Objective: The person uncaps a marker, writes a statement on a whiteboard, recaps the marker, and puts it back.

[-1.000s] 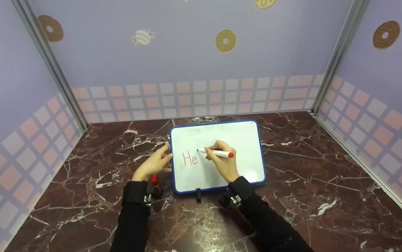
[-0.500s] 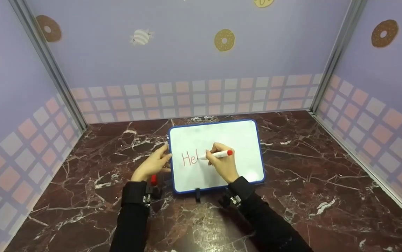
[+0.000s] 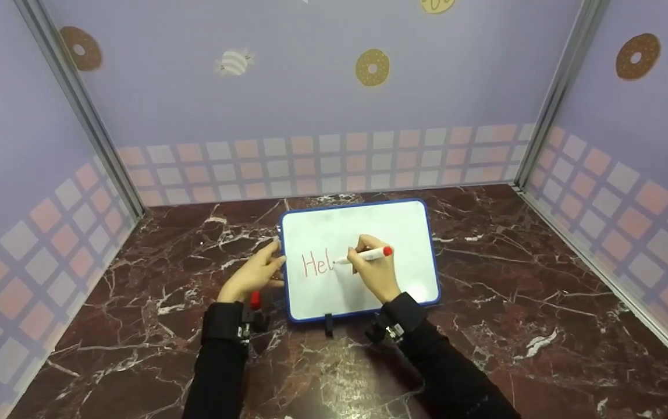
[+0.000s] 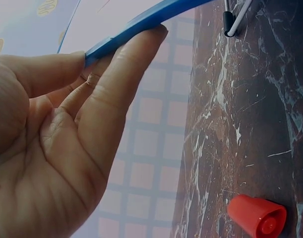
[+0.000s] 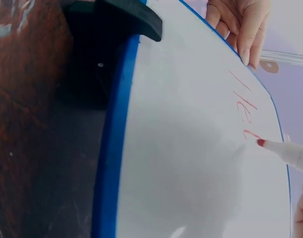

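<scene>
A small whiteboard [image 3: 392, 233] with a blue frame stands tilted back on the table, red letters "Hel" on its left part. My left hand [image 3: 257, 273] pinches the board's left edge, thumb in front and fingers behind, as the left wrist view shows. My right hand [image 3: 376, 269] grips a white marker [image 3: 368, 256] with a red end, uncapped. The red tip [image 5: 261, 142] of the marker is at or very near the board, beside the last letter. A red marker cap [image 4: 258, 216] stands on the table below my left hand.
A black stand foot [image 3: 329, 325] holds the board's lower edge, and a thin support leg [image 4: 238, 20] shows behind it. The dark red marble table [image 3: 153, 349] is enclosed by lilac patterned walls [image 3: 305, 93] at the back and sides.
My right hand has drawn the marker down from beside the "e", adding a red "l", then shifted slightly right. My left hand stays on the board's edge.
</scene>
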`<state>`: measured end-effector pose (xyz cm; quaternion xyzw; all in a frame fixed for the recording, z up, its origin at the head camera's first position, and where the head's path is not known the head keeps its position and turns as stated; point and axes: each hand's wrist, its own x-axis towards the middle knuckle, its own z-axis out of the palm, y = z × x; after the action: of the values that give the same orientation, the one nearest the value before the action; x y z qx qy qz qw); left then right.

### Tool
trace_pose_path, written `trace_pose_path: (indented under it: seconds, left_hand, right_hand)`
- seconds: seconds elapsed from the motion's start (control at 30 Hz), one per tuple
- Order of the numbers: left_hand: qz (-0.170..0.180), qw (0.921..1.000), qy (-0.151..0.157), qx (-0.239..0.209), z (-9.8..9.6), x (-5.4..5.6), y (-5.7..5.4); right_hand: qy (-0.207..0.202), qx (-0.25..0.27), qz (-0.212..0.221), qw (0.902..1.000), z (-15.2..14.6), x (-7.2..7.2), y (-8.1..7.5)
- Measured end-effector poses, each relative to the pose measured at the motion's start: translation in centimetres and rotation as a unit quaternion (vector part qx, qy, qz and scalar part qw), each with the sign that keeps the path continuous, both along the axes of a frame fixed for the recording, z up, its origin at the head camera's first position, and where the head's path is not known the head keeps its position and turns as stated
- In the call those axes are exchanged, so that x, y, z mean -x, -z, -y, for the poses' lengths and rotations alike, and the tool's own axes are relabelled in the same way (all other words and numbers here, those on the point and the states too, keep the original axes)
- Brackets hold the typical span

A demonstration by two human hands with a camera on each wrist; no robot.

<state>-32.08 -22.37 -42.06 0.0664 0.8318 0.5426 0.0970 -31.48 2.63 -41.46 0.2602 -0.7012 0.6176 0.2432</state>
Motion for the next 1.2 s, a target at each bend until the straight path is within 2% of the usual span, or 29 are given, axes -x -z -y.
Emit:
trace_pose_path:
  seconds: [0.17, 0.4, 0.67, 0.9, 1.2]
  left_hand:
    - [0.001, 1.0, 0.005, -0.007, 0.1, -0.08, -0.04]
    - [-0.006, 0.9999, 0.016, 0.001, 0.15, -0.13, -0.13]
    - [-0.01, 0.9999, 0.009, 0.001, 0.09, -0.11, -0.13]
    - [-0.006, 1.0, 0.003, -0.001, 0.06, -0.02, 0.11]
    - [-0.005, 0.9999, 0.011, 0.007, 0.18, 0.0, 0.07]
  right_hand:
    - [0.007, 0.035, -0.01, 0.9993, -0.13, 0.31, 0.1]
    - [0.002, 0.049, 0.012, 0.9987, -0.17, 0.53, 0.23]
    - [0.004, 0.036, -0.002, 0.9994, -0.19, 0.5, 0.33]
    - [0.011, 0.017, 0.008, 0.9998, -0.15, 0.48, 0.4]
    - [0.004, -0.005, 0.01, 0.9999, -0.27, 0.14, 0.11]
